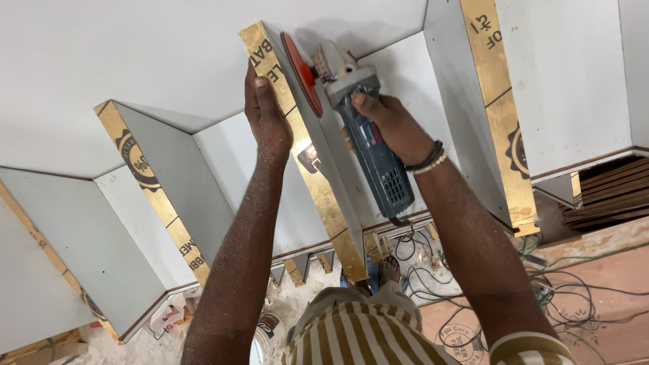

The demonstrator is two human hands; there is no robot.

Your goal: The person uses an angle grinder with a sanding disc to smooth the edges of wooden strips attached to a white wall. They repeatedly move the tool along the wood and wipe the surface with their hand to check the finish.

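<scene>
Far left: white laminated partition panels standing in a zigzag, edges faced with gold protective tape, most likely left on to shield the laminate during work.

Next, the left hand, arm stretched straight up and dusted with fine powder, fingers and thumb closed over the taped front edge of the middle panel, near its upper end. Gripped there, apparently, to steady the board against the tool's push.

Just right of that edge, touching or nearly touching the panel's white face: the red sanding disc of an angle grinder, disc held roughly parallel to the panel face, so presumably working the surface beside the taped edge.

Then the right hand, wrapped tight around the grinder's blue body just behind the grey gear head, wrist bent, banded with dark and pale bracelets, forearm angling down toward the lower right. Power cord hanging from the tool's tail.

Below, a striped shirt, a bare foot and tangled cables on the dusty floor.

Far right: another taped panel, and stacked wood strips at the right edge.
</scene>
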